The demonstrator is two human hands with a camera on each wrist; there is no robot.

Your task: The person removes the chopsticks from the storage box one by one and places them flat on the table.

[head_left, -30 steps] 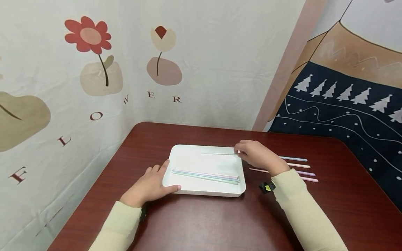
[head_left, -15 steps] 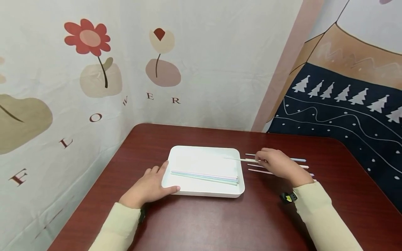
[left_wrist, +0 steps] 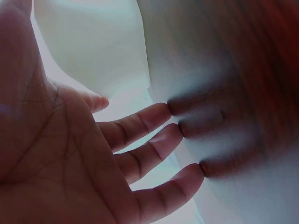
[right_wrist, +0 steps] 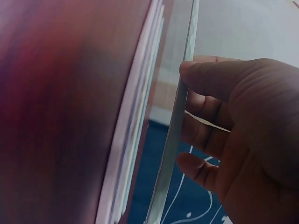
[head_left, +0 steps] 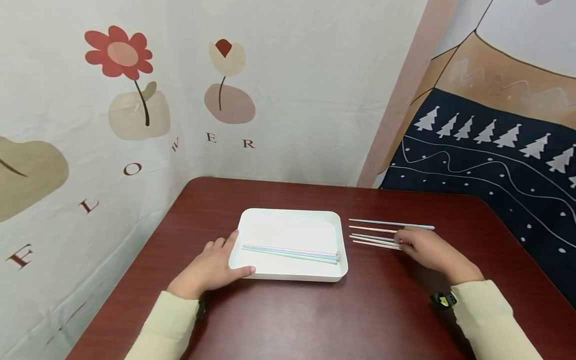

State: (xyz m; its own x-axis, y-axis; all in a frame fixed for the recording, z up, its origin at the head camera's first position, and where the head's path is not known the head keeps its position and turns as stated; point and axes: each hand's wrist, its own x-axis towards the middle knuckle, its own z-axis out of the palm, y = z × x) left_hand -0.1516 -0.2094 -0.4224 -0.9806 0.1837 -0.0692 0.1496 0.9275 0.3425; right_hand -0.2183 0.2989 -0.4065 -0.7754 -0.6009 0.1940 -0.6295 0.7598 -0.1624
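Observation:
My right hand (head_left: 425, 249) pinches a thin pale green chopstick (right_wrist: 172, 140) between thumb and fingers, above the row right of the tray. Beneath it on the table lie other pastel chopsticks: a blue one (head_left: 391, 223), a cream one (head_left: 371, 229), and purple and pink ones partly covered by the hand. My left hand (head_left: 209, 267) rests against the left end of a white tray (head_left: 288, 277), thumb at the front rim, fingers spread. In the left wrist view its fingertips (left_wrist: 189, 177) reach down to the tabletop. Several pastel chopsticks (head_left: 290, 254) lie together inside the tray.
The dark red-brown table (head_left: 288, 320) runs back to a light flower-printed cloth (head_left: 306, 100). A navy tree-printed cloth (head_left: 486, 175) hangs beyond its right side.
My right hand has carried the held chopstick rightward from over the tray's far right corner to above the row on the table. The left hand has stayed at the tray.

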